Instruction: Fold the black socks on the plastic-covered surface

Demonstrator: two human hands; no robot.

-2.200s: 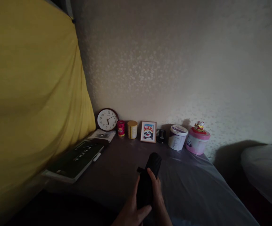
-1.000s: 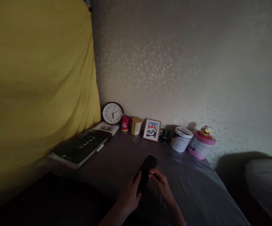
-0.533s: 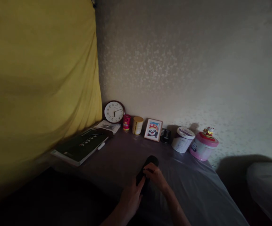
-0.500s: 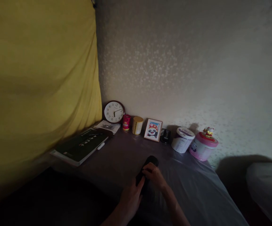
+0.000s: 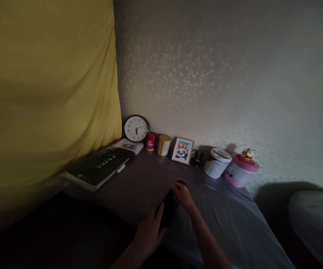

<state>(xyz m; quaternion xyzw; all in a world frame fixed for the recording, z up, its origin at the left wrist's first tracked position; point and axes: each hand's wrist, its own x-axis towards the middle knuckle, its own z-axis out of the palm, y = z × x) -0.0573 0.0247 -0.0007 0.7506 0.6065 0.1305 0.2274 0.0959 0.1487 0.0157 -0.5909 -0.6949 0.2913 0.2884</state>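
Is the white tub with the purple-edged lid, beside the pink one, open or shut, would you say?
Shut: the white tub's lid covers its top.

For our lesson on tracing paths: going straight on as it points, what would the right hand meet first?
The black object, which the right hand touches; past that, the line seems to head for the yellow tin, though depth is unclear.
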